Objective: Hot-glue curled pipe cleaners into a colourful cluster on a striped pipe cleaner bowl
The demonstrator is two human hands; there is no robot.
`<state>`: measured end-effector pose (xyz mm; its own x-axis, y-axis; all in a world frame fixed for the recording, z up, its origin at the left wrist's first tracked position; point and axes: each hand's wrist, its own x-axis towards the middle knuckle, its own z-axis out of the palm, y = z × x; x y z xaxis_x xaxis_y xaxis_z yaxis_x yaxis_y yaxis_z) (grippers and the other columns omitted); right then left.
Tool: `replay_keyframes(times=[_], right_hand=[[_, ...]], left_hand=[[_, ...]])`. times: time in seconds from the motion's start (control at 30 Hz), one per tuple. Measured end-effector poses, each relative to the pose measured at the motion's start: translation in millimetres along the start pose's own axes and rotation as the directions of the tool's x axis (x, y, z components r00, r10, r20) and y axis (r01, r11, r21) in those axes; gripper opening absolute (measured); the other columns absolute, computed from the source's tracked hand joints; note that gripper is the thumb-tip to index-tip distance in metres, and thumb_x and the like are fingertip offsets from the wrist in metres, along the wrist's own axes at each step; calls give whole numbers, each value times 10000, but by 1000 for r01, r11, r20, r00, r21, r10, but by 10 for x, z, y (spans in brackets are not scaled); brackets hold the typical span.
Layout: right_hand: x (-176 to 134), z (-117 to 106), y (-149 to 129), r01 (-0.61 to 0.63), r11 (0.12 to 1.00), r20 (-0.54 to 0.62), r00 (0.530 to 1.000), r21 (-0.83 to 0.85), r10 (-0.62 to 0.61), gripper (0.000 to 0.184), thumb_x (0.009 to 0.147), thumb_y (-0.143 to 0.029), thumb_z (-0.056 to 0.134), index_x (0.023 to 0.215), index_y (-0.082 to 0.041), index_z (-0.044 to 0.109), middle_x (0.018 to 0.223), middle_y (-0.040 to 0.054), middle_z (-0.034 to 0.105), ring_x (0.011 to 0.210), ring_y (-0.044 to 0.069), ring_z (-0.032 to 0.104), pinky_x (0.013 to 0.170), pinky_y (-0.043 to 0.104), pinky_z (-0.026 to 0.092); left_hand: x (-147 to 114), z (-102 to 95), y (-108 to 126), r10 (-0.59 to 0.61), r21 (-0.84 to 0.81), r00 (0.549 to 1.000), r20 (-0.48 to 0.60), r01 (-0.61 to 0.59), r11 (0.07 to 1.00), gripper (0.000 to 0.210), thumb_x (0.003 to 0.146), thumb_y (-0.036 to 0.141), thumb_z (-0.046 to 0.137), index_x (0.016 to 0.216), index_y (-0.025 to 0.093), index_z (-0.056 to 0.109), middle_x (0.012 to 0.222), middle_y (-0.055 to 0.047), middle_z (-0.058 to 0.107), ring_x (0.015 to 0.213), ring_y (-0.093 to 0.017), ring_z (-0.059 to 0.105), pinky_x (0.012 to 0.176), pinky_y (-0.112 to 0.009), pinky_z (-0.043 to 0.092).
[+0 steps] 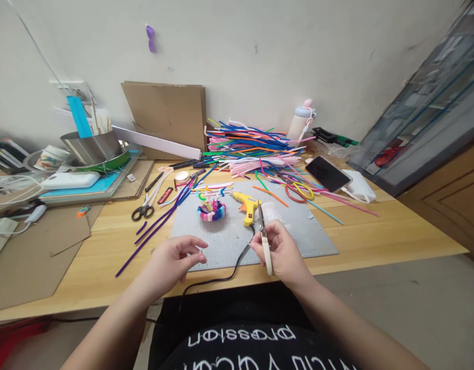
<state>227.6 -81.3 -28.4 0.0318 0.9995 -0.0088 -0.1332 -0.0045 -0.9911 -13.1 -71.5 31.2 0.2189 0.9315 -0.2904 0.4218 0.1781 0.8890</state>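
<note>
My right hand [282,252] is closed around white-handled scissors [266,252], their metal blades pointing away from me. Over the left front part of the grey mat [317,239], my left hand [183,257] is open, its fingers loosely curved and holding nothing. A small round pipe-cleaner piece [211,210], with a striped rim of pink, white, blue and purple, sits on the mat beyond my left hand. Curled coloured stems rise from its middle. Between it and the scissors lies a yellow hot glue gun [249,207], its black cord running towards me.
A large heap of coloured pipe cleaners [256,149] lies at the back. Purple pipe cleaners [155,226] and black-handled scissors [143,211] are left of the mat. To the right are red-and-yellow-handled scissors [298,192], a phone [327,173] and a bottle [300,121]. Cardboard [167,118] leans on the wall.
</note>
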Motion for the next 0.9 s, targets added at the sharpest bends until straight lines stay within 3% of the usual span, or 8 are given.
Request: replay_keyframes(times=[0.2, 0.3, 0.37, 0.43, 0.53, 0.7, 0.8, 0.9], right_hand=[[-12, 22, -51, -14, 1000, -29, 999, 17, 15, 422, 654, -294, 808, 772, -241, 407, 696, -68, 590, 418, 55, 449, 374, 193, 357], [-20, 32, -46, -14, 1000, -37, 999, 23, 15, 441, 632, -262, 819, 765, -243, 399, 693, -69, 594, 414, 56, 436, 373, 195, 352], [-26, 36, -33, -14, 1000, -38, 999, 21, 14, 444, 630, -248, 818, 767, -245, 395, 696, -67, 600, 416, 58, 436, 372, 195, 344], [-32, 38, -25, -17, 1000, -34, 999, 15, 17, 436, 634, -236, 813, 773, -244, 400, 703, -64, 604, 421, 57, 438, 374, 193, 336], [-46, 42, -35, -17, 1000, -22, 1000, 14, 17, 415, 642, -227, 808, 781, -241, 416, 717, -65, 601, 427, 50, 435, 380, 190, 329], [-83, 53, -71, -22, 1000, -14, 1000, 5, 22, 409, 654, -229, 801, 781, -239, 413, 719, -65, 598, 450, 53, 436, 401, 191, 340], [-94, 55, -61, -20, 1000, -19, 1000, -2, 20, 411, 674, -258, 789, 787, -241, 394, 724, -62, 600, 446, 52, 428, 393, 188, 324], [-94, 54, -40, -28, 1000, -16, 999, -13, 28, 408, 689, -292, 776, 791, -242, 385, 731, -62, 596, 436, 50, 431, 387, 188, 324]], left_hand=[[-40, -23, -66, 108, -156, 985, -134, -129, 979, 254, 699, 234, 732, 916, 200, 603, 684, -29, 730, 525, -147, 617, 542, -254, 497], [-68, -17, -96, 152, -141, 971, -186, -179, 974, 208, 701, 222, 736, 840, 204, 583, 682, -29, 726, 583, -173, 655, 613, -284, 506], [-83, -7, -121, 248, -40, 936, -249, -266, 963, 186, 682, 217, 758, 787, 203, 604, 715, -36, 720, 643, -182, 657, 649, -288, 492], [-93, 9, -151, 385, 111, 873, -299, -369, 923, 161, 673, 205, 769, 771, 207, 642, 752, -33, 700, 702, -178, 633, 695, -286, 471], [-103, 51, -190, 515, 208, 796, -318, -471, 857, 252, 713, 169, 736, 940, 237, 652, 801, -13, 667, 776, -169, 611, 809, -299, 454], [-104, 124, -203, 487, 49, 797, -357, -504, 862, 512, 789, 142, 658, 1253, 247, 468, 851, -11, 691, 919, -174, 631, 1015, -375, 352], [-86, 124, -218, 454, -23, 811, -369, -496, 868, 592, 789, 160, 667, 1317, 231, 411, 1014, -64, 695, 987, -192, 632, 980, -366, 386], [-46, 98, -269, 483, -43, 814, -324, -523, 851, 611, 812, 163, 643, 1351, 251, 368, 1249, -115, 596, 1076, -210, 611, 955, -376, 429]])
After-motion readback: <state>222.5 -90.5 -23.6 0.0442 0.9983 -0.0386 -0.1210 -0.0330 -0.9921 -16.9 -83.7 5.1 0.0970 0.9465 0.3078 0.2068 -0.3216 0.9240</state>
